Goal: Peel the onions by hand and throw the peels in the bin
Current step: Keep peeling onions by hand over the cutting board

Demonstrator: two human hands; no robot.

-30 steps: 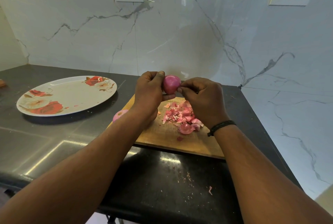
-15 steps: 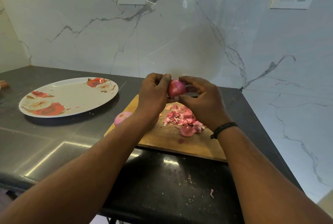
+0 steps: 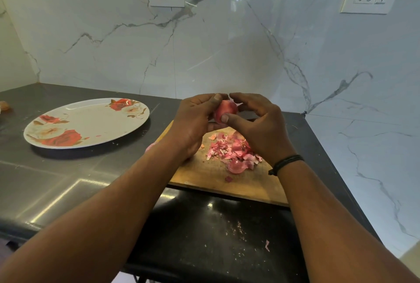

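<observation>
While both hands work above the far edge of the cutting board [image 3: 227,182], the onion [image 3: 225,112] is held in the air between them, well clear of the bench [image 3: 68,180]. Left hand [image 3: 193,123] curls round the onion's left side, fingers wrapped behind it, thumb up at the top. Right hand [image 3: 259,123] closes on the right side – thumb pressed on the near face, forefinger over the top. Peels [image 3: 234,153] lie heaped on the board just below; a few flecks lie on the near bench. A flowered plate [image 3: 86,123] sits to the left, apart from the board.

Judgement: peeling in progress – onion looks mostly bare, pale pink. To do it well: steady the bulb with the left hand, catch a loose skin edge with the right thumbnail, pull toward the root in strips, rotate, let scraps drop onto the heap. No bin in view; peels remain to be gathered
</observation>
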